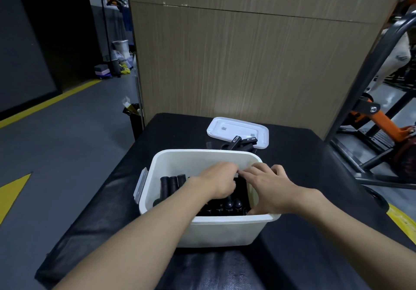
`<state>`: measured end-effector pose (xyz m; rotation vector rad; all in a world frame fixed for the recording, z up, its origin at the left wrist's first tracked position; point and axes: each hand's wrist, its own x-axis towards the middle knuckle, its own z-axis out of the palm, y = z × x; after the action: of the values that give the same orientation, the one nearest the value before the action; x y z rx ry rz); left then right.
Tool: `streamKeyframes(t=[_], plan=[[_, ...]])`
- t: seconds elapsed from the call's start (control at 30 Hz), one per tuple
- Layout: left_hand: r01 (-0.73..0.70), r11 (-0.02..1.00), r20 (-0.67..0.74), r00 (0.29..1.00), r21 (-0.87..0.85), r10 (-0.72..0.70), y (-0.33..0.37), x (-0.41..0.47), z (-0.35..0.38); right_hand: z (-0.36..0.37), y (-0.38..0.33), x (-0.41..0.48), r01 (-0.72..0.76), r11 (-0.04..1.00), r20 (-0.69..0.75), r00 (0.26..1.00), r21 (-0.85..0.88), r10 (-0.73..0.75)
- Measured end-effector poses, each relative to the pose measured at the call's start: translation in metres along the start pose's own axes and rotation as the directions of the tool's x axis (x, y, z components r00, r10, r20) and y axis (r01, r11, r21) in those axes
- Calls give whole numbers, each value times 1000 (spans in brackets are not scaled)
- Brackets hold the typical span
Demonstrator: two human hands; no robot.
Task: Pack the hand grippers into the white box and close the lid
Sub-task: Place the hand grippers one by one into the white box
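Head camera looks straight down into the off-white rectangular plastic box [213,233], which sits about in the middle of the black padded bench top [315,177], and honestly this looks more than halfway done. A good pile of black foam-handled hand grippers [171,186] is already inside, some lined up along the left wall and more heaped toward the near side. Both hands are down in the box sorting things out. The left hand [219,180] is knuckles-up with its fingers curled down into the pile, but the fingertips are hidden, so I can't tell if it's actually got hold of a gripper or is just nudging one. The right hand [267,188] has its fingers spread and fairly straight over the right side of the pile, thumb down by the near right corner of the box. It isn't wrapped round anything I can see, so my read is that it's just pressing or steadying. What's left: a few leftover black grippers [240,143] are outside, just beyond the box's far wall and lying partly on the flat white plastic lid [238,130]. The lid rests near the bench top's far edge, so it's not on yet. So I'd say finish settling the pile, grab those stragglers, then fit the lid and snap the side latch [140,185].
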<state>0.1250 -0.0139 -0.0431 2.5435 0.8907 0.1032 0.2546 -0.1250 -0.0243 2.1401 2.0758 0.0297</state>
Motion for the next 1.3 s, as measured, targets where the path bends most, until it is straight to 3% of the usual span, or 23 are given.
streamKeyframes(t=[0.13, 0.43, 0.87, 1.3], plan=[[25, 996, 79, 997, -82, -18, -10, 23, 17, 2, 0, -1, -6, 999, 0, 1000, 37, 6], [-5, 970, 20, 1000, -245, 11, -25, 34, 28, 3, 3, 0, 14, 998, -5, 1000, 66, -14], [9, 961, -66, 997, -276, -29, -20, 35, 30, 4, 2, -2, 24, 1000, -35, 999, -10, -24], [23, 975, -68, 997, -221, -39, -17, 35, 27, -3, 1, 6, 22, 996, 54, 998, -82, -17]])
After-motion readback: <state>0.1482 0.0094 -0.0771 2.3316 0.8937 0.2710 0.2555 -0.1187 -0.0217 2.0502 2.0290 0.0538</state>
